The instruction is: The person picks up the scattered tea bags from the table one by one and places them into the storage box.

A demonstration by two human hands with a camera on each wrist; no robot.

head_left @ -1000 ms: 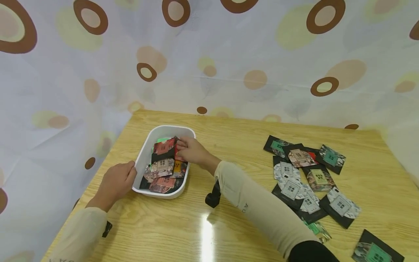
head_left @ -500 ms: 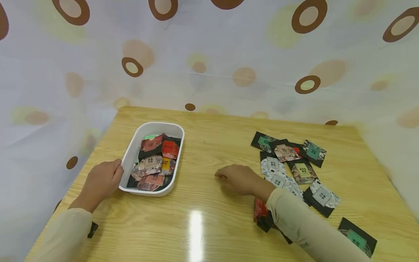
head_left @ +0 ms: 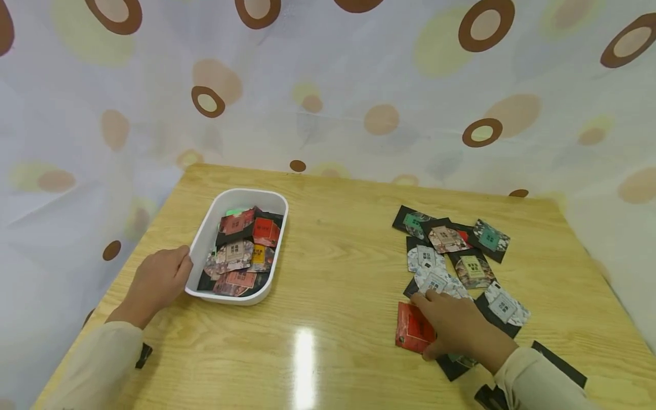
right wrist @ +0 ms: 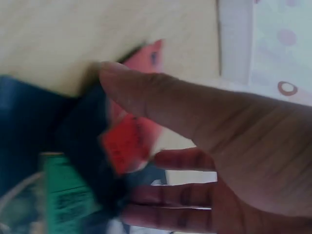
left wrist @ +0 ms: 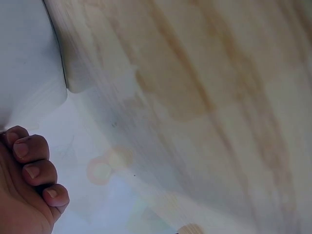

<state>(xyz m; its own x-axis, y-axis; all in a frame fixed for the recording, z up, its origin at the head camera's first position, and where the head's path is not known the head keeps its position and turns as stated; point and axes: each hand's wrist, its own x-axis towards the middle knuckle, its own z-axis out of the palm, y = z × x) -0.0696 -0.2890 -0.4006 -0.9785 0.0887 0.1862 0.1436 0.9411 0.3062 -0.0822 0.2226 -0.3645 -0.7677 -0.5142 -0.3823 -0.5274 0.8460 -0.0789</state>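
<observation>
At the left, my left hand [head_left: 158,280] holds the near-left rim of a white plastic bin [head_left: 241,299]. Its fingers [left wrist: 36,170] look curled in the left wrist view. Inside the bin lies a heap of small flat packets [head_left: 234,255] with black, red and pale printed faces. My right hand [head_left: 458,326] is over a red and black packet [head_left: 410,329] on the table, its thumb and fingers spread about it. In the right wrist view the thumb lies across the red packet [right wrist: 131,146], with the other fingers fairly straight; contact is unclear.
Several more packets lie overlapping at the right, including white-labelled ones [head_left: 427,256] and green-labelled ones [head_left: 491,236]. One dark packet [head_left: 558,364] lies apart, partly behind the right sleeve. The wooden table [head_left: 333,256] meets a patterned curtain [head_left: 338,85] at the back.
My right hand has left the bin and moved right to the red packet. A red-labelled packet now shows at the bin's right side. My left hand stays at the rim; the head view shifted.
</observation>
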